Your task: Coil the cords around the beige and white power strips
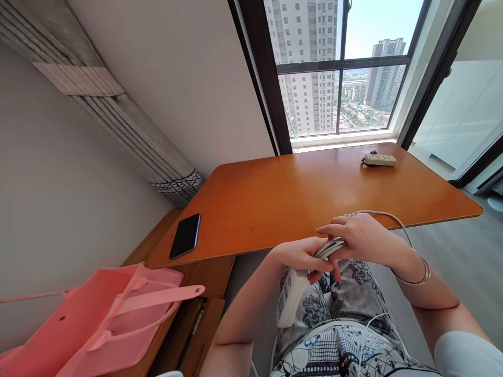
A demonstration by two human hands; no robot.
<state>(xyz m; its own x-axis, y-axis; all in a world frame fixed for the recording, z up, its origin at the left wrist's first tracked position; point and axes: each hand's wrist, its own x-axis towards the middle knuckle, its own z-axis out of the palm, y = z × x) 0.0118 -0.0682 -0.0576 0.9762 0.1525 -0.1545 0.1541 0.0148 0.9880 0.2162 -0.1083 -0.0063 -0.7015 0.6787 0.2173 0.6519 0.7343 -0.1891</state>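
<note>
Above my lap, my left hand (301, 255) is closed around a bundle of pale cord (330, 248). A white power strip (293, 297) hangs below that hand, tilted over my left thigh. My right hand (361, 238) grips the right side of the same bundle, its fingers partly hidden behind the cord and my left hand. One loose length of cord (387, 213) arches over the back of my right hand and down beside the wrist.
An orange-brown wooden table (275, 201) stands in front of me. A second power strip (378, 159) lies at its far right, and a dark phone or tablet (185, 235) at its left. A pink bag (118, 314) sits at lower left. Beyond the table is a window (341, 65).
</note>
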